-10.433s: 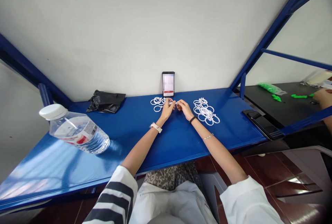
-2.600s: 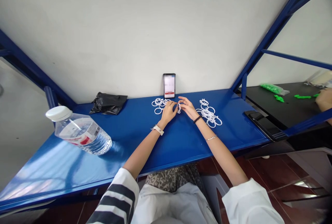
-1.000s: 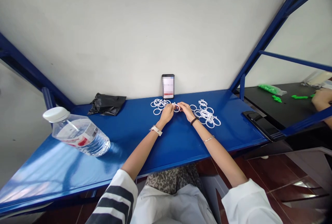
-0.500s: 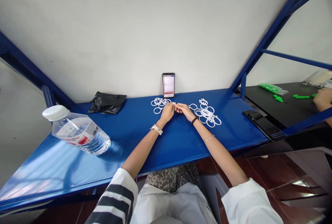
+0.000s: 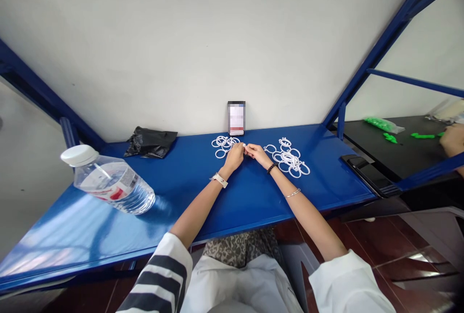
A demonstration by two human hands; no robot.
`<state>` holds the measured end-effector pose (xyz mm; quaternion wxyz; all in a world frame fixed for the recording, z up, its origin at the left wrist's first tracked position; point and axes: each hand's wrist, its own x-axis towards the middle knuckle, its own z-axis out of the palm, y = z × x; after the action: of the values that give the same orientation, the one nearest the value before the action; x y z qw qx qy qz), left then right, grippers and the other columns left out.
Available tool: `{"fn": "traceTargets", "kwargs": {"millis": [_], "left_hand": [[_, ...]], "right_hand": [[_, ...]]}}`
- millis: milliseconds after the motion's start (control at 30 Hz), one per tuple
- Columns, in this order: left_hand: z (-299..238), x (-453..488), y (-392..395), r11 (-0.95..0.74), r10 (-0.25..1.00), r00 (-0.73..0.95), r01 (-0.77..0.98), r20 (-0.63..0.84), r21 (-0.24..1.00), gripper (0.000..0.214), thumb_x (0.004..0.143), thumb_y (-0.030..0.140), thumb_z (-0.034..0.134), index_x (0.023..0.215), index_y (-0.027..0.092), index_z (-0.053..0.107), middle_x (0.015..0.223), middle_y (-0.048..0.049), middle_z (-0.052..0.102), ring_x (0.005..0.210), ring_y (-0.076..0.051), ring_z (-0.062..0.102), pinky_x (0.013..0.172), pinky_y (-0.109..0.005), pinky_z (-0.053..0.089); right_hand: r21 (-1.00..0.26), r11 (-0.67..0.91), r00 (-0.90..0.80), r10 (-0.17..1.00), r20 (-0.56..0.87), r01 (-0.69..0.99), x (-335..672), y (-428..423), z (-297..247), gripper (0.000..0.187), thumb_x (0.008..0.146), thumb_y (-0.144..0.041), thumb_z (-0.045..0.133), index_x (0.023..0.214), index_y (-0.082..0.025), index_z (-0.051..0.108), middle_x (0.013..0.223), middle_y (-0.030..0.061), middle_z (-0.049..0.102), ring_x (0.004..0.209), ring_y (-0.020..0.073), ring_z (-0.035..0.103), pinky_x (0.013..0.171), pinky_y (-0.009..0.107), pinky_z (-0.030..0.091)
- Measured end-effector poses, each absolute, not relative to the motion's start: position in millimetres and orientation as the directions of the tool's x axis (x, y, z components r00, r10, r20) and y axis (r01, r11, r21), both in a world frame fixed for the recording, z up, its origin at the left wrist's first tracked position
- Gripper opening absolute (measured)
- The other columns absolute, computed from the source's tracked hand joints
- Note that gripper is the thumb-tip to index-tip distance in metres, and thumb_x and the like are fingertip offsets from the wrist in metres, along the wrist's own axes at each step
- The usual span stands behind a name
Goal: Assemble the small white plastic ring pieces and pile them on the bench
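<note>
My left hand [image 5: 235, 156] and my right hand [image 5: 256, 152] meet above the blue table, fingertips pinched together. Between them shows a bit of a small white piece [image 5: 244, 145]; it matches the white rings, but the fingers cover most of it. Just beyond and left of my left hand lies a small group of white plastic rings with little eyelets [image 5: 220, 154], like curtain rings. A larger, overlapping heap of the same rings [image 5: 290, 159] rests to the right of my right hand.
A phone [image 5: 237, 117] leans upright on the wall. To the left are a black plastic bag [image 5: 151, 141] and a large water bottle [image 5: 112, 182]. A dark phone-like slab [image 5: 362, 171] lies at the right edge. Another person's hand [image 5: 454, 140] is near green pieces [image 5: 422, 135] on a black table.
The fingers have shifted slightly around the small white piece. Both hands stay together in the same place, and the ring groups look unchanged.
</note>
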<state>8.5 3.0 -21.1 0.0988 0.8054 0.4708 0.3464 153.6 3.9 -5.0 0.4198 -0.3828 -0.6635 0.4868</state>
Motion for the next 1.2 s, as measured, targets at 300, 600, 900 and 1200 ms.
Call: {"fn": "traceTargets", "kwargs": {"millis": [300,600,900,1200], "left_hand": [[-19.2,8.4,1.8,-0.515,0.839,0.312,0.72,0.447,0.465,0.025,0.091,0.007,0.032,0.079,0.018,0.05,0.085,-0.0086,0.061,0.081,-0.02,0.055,0.07,-0.03,0.042],[-21.3,8.7,3.2,-0.52,0.839,0.294,0.685,0.458,0.511,0.023,0.093,0.01,0.032,0.08,0.018,0.049,0.079,-0.0068,0.06,0.075,-0.02,0.056,0.066,-0.029,0.04],[-21.0,8.6,3.7,-0.53,0.833,0.266,0.636,0.486,0.56,0.022,0.096,0.013,0.031,0.085,0.017,0.05,0.079,-0.0065,0.061,0.072,-0.018,0.056,0.065,-0.028,0.04],[-18.9,8.9,0.6,-0.536,0.83,0.29,0.649,0.476,0.54,0.022,0.093,0.008,0.034,0.092,0.016,0.054,0.089,-0.0084,0.063,0.077,-0.018,0.058,0.068,-0.028,0.042]], "right_hand": [[-0.954,0.259,-0.341,0.919,0.196,0.15,153.4,3.0,-5.0,0.051,0.077,-0.069,0.055,0.06,-0.02,0.05,0.054,-0.0047,0.037,0.049,0.01,0.031,0.048,0.026,0.023],[-0.871,0.376,-0.296,0.911,0.287,0.316,152.7,-0.2,-5.2,0.049,0.085,-0.065,0.046,0.065,-0.02,0.054,0.059,-0.0007,0.052,0.057,0.0133,0.045,0.056,0.027,0.035],[-0.951,0.275,-0.252,0.939,0.233,0.144,152.6,2.1,-5.6,0.044,0.075,-0.064,0.06,0.069,-0.021,0.056,0.066,-0.0014,0.055,0.054,0.0112,0.046,0.055,0.027,0.038],[-0.966,0.24,-0.288,0.936,0.204,0.098,154.0,-0.7,-1.5,0.041,0.073,-0.059,0.065,0.065,-0.02,0.058,0.065,-0.0015,0.056,0.054,0.0104,0.044,0.054,0.026,0.036]]}}
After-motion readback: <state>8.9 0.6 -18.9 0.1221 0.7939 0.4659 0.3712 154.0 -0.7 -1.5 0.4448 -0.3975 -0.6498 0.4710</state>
